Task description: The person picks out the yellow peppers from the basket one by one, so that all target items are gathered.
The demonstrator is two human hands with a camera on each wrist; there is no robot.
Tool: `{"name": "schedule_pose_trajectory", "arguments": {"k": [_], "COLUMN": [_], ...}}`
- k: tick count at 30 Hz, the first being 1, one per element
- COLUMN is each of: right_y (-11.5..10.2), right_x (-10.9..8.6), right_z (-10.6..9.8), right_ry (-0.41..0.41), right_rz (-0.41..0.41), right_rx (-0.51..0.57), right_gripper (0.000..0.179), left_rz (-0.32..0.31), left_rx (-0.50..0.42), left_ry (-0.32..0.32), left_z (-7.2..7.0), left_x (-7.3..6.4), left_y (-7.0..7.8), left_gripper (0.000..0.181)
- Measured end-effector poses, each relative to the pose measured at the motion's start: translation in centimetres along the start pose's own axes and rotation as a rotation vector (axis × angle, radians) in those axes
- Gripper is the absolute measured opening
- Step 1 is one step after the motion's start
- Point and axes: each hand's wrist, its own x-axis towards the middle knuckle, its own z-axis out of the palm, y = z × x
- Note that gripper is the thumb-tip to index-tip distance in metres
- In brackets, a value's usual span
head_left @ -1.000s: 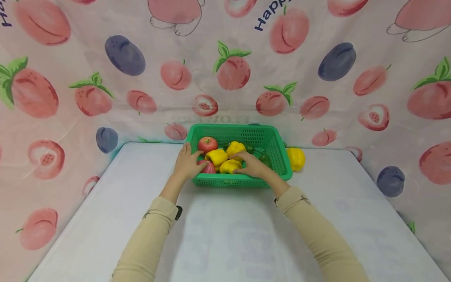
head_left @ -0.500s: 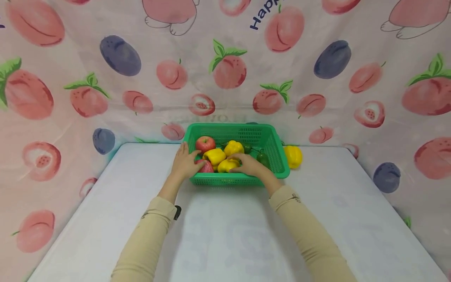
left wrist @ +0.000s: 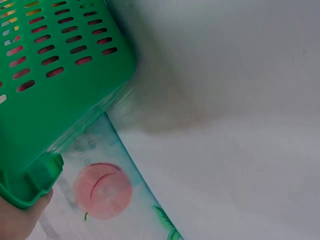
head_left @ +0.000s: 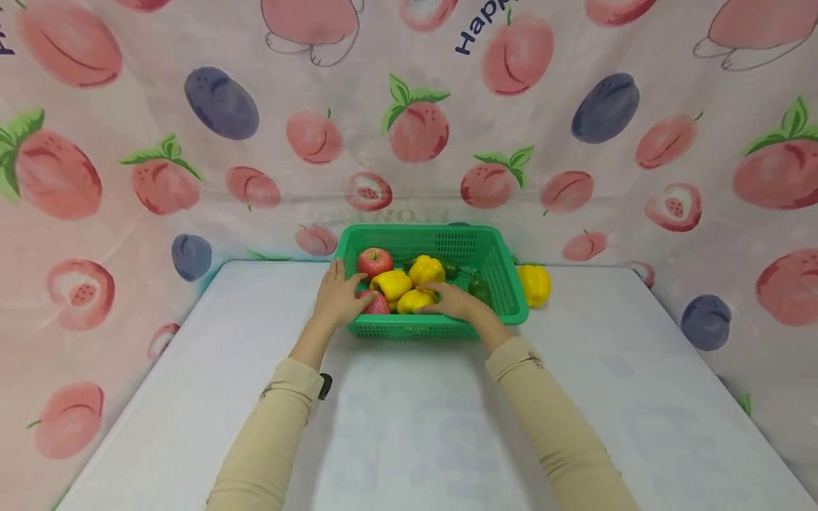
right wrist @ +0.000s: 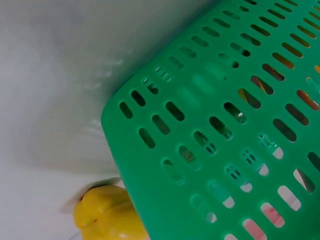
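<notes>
The left hand [head_left: 337, 299] lies across the left rim of the green plastic basket [head_left: 447, 321], its grip apart with fingers spread and thumb reaching inside beside a pink-red fruit [head_left: 378, 305], while the right hand [head_left: 455, 302] crosses the front rim, its grip clamped on a yellow bell pepper [head_left: 412, 302] near the front wall. Behind that pepper sit two more yellow bell peppers [head_left: 394, 285] and a red apple [head_left: 375, 262]; another yellow pepper [head_left: 537, 285] rests on the counter [head_left: 396, 419], just outside the basket's right side.
</notes>
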Motion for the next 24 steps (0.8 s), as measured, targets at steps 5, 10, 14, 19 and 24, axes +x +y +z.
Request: {"name": "schedule_pose_trajectory", "arguments": {"k": [5, 10, 14, 19, 24], "right_y": [-0.17, -0.24, -0.08, 0.41, 0.54], "right_x": [0.25, 0.31, 0.27, 0.03, 0.03], "right_z": [-0.49, -0.69, -0.54, -0.11, 0.07], "right_ry": [0.059, 0.082, 0.077, 0.029, 0.01], "right_rz": [-0.06, -0.072, -0.07, 0.026, 0.033], "right_rx": [-0.017, -0.018, 0.021, 0.116, 0.123], "right_gripper": [0.068, 0.069, 0.063, 0.065, 0.065], "left_rz": [-0.001, -0.001, -0.002, 0.004, -0.002], "left_rx": [-0.003, 0.004, -0.003, -0.002, -0.007], "left_ry": [0.01, 0.007, 0.014, 0.009, 0.012], "left_z": [-0.48, -0.68, -0.47, -0.02, 0.15], "left_x": [0.17, 0.26, 0.26, 0.19, 0.06], "left_y": [0.06, 0.04, -0.03, -0.03, -0.06], "left_gripper": [0.062, 0.062, 0.061, 0.061, 0.061]}}
